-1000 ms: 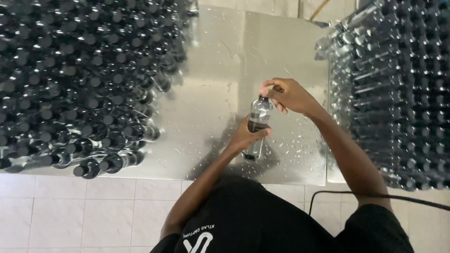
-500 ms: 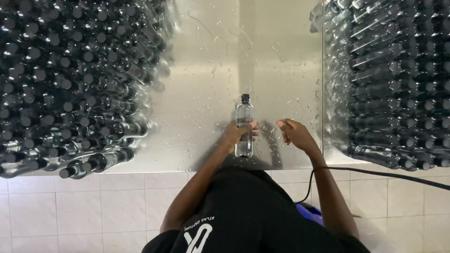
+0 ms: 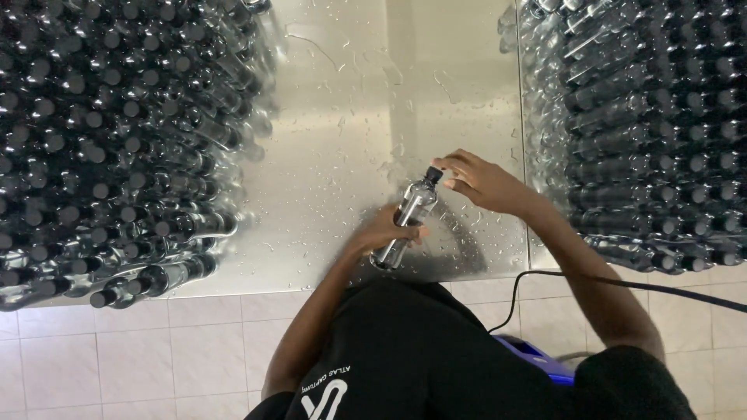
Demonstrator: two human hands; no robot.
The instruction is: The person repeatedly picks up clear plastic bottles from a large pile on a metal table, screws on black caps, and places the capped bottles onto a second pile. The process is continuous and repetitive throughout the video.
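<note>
Left hand [image 3: 383,232] grips the clear bottle [image 3: 406,220] — right hand [image 3: 481,181] fingers pinch its black cap [image 3: 433,175].

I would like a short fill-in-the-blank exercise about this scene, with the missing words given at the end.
1. The left hand grips the clear plastic bottle around its ____.
2. The right hand has its fingertips on the bottle's black ____.
3. The steel table is speckled with drops of ____.
4. Stacks of capped bottles lie on ____ sides of the table.

Missing words: body; cap; water; both
</note>
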